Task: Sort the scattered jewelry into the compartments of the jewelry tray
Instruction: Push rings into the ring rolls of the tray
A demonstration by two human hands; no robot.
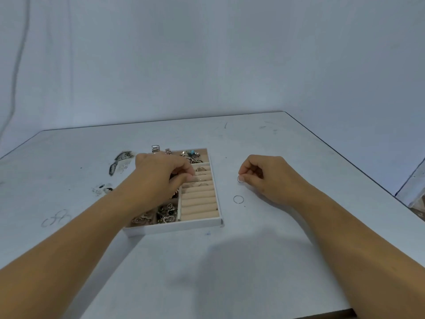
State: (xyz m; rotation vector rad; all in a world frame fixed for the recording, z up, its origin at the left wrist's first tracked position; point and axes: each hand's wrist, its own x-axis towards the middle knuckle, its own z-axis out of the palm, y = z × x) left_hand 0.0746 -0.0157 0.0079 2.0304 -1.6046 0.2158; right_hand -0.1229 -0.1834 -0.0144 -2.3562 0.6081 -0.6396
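Observation:
A white jewelry tray (181,226) with beige lining sits at the table's middle. Its right side holds padded ring rolls (199,199) with a few rings near the top; its other compartments hold mixed jewelry. My left hand (161,178) hovers over the tray with fingers curled, fingertips at the upper ring rolls; I cannot tell whether it holds anything. My right hand (264,176) is right of the tray and pinches a thin ring (240,179) between thumb and forefinger. A second thin ring (238,199) lies loose on the table below it.
Two chunky metal pieces (156,148) lie on the table just behind the tray's far left corner. Dark stains (120,162) mark the white table to the left. The table's right edge (345,162) runs diagonally; a wall stands behind.

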